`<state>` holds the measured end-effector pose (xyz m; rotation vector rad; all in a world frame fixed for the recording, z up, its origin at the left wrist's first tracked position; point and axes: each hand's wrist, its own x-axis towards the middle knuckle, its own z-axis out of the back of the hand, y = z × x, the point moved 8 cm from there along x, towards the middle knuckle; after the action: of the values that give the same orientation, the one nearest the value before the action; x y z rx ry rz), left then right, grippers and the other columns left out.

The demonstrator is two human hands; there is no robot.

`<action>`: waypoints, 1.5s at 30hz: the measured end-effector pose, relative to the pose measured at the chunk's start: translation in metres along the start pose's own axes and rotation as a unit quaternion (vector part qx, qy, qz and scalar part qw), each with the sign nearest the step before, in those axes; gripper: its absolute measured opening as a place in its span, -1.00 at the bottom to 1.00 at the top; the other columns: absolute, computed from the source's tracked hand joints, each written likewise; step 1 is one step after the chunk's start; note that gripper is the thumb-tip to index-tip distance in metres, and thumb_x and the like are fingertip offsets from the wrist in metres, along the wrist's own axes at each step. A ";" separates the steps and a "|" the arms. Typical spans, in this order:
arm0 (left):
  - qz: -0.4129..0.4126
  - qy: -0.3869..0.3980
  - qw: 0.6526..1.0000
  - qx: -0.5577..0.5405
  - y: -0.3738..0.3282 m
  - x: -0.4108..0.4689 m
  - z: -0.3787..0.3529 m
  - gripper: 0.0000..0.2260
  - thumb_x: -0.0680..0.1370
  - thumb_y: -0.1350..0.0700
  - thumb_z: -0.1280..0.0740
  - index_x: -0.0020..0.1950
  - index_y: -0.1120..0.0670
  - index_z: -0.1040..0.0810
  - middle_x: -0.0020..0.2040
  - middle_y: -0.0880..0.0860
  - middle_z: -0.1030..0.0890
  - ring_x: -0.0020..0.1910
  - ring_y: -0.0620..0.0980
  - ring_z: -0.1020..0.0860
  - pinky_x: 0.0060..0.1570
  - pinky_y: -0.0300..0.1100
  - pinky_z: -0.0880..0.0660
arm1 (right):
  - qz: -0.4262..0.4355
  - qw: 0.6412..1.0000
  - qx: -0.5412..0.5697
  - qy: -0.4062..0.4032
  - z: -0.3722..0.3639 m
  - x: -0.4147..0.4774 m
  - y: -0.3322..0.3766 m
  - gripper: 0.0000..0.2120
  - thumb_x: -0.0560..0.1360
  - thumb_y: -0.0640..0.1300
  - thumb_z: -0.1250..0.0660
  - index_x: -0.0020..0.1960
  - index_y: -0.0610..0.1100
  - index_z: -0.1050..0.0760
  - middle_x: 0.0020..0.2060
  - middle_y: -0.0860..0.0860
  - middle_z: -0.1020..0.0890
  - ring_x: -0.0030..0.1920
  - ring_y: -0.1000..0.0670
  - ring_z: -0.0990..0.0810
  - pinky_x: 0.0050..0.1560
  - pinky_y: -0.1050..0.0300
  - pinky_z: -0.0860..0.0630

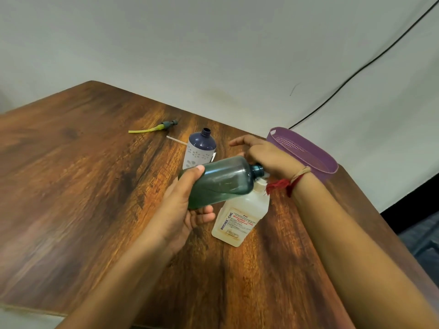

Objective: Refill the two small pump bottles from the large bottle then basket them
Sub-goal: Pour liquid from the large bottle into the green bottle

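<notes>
Two hands [183, 205] at work over one teal bottle, mid-desk.

Nearest, the left hand grips the teal bottle [225, 179] by its base, thumb on top and fingers curled beneath, holding it sideways with its open neck pointing right. The right hand [268, 157], a red thread [282, 185] at its wrist, sits at that neck with the forefinger stretched out; its other fingers are hidden, so I cannot tell what they grasp. Just under the teal bottle stands the one large bottle [240, 217], white with a red-lettered label, toward the desk's [83, 186] right edge. Beyond it stands the second small bottle, a blue bottle [202, 148], upright and uncapped. Farther back lie one pump [166, 125] with a yellow tube and one white tube [175, 140]. One purple basket [318, 160] sits at the far right corner.
</notes>
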<state>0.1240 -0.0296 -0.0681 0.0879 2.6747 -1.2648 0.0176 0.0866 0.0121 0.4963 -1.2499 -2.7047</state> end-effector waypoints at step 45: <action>0.054 0.023 0.998 -0.039 -0.002 -0.001 0.002 -0.60 0.35 -0.10 -0.39 0.09 0.08 -0.55 -0.01 0.22 -0.59 -0.56 -0.12 -0.50 -0.57 -0.32 -0.51 | 0.044 0.996 -0.056 -0.049 0.003 0.003 0.011 -0.75 0.60 -0.29 -0.09 0.20 -0.20 -0.45 -0.27 -0.03 -0.48 -0.31 0.08 -0.44 -0.26 0.26 -0.45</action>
<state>0.1252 -0.0325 -0.0671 0.2516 2.7138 -1.1401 0.0138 0.0810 0.0211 0.2924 -1.1072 -2.7352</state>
